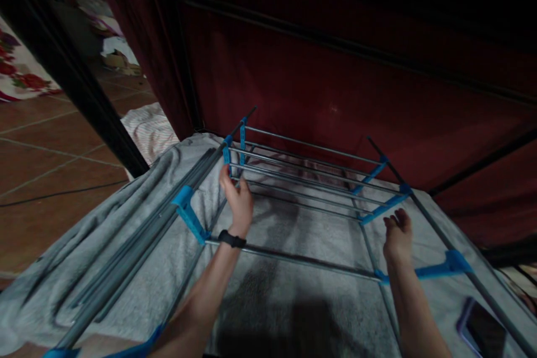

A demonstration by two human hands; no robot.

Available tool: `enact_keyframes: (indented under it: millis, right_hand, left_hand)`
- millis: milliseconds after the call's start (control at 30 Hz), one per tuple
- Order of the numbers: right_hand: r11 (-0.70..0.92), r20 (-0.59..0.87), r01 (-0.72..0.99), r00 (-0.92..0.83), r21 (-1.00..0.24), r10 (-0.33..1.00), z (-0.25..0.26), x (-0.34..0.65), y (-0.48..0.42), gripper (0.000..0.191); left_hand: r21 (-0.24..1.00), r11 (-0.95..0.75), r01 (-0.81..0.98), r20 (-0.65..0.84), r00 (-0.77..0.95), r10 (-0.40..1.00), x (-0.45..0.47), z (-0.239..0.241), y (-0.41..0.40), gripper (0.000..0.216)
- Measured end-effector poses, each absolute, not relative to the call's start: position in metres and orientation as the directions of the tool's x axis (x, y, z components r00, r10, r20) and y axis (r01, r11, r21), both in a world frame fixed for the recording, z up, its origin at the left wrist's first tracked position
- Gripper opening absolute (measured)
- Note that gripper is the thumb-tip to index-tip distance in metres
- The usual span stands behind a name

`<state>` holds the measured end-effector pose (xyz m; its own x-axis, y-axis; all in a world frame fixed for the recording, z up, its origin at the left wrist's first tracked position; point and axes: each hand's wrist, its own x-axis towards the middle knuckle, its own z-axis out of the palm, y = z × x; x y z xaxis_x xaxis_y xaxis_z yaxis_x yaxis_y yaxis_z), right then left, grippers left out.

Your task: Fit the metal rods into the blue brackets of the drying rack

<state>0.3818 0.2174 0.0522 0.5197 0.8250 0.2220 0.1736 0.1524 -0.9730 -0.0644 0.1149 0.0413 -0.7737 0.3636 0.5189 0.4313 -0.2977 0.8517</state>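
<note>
A rack frame of grey metal tubes (293, 259) with blue plastic brackets lies across the grey blanket. My left hand (240, 201), with a dark band on its wrist, is raised at the left side, thumb and fingers apart. Its fingertips are at the lower end of a blue bracket (227, 152); whether they touch it I cannot tell. On the right, my right hand (398, 238) hovers just below another blue bracket (385, 207), its fingers loosely bent and apart with nothing seen in them. Several thin rails (310, 163) span between the far brackets.
Several loose grey tubes (138, 240) lie along the left on the grey blanket (268, 302). A phone (482, 327) rests at the lower right. Dark red cloth (335, 89) hangs behind the frame, and a black post (84, 78) stands at the left by the tiled floor (54, 162).
</note>
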Motion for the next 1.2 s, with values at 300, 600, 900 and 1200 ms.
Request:
enact_keyframes:
  millis: [300, 600, 900, 1200]
  right_hand:
    - [-0.165, -0.162, -0.022, 0.341, -0.986, 0.926, -0.061, 0.365, 0.019, 0.05]
    - [-0.196, -0.194, -0.026, 0.325, -0.98, 0.926, -0.076, 0.371, 0.014, 0.054]
    - [-0.233, -0.213, 0.007, 0.372, -0.973, 0.903, -0.054, 0.334, 0.032, 0.035]
    - [-0.201, -0.149, 0.101, 0.381, -0.974, 0.913, -0.064, 0.33, 0.034, 0.029]
  left_hand:
    - [0.59, -0.221, 0.777, 0.531, -0.167, 0.831, 0.057, -0.05, -0.009, 0.046]
    - [0.32, -0.212, 0.923, 0.257, 0.131, 0.958, 0.03, -0.058, -0.02, 0.056]
    - [0.399, -0.252, 0.882, 0.286, 0.142, 0.948, 0.01, -0.058, -0.003, 0.035]
    - [0.428, -0.269, 0.863, 0.303, 0.144, 0.942, 0.006, -0.057, 0.0, 0.039]
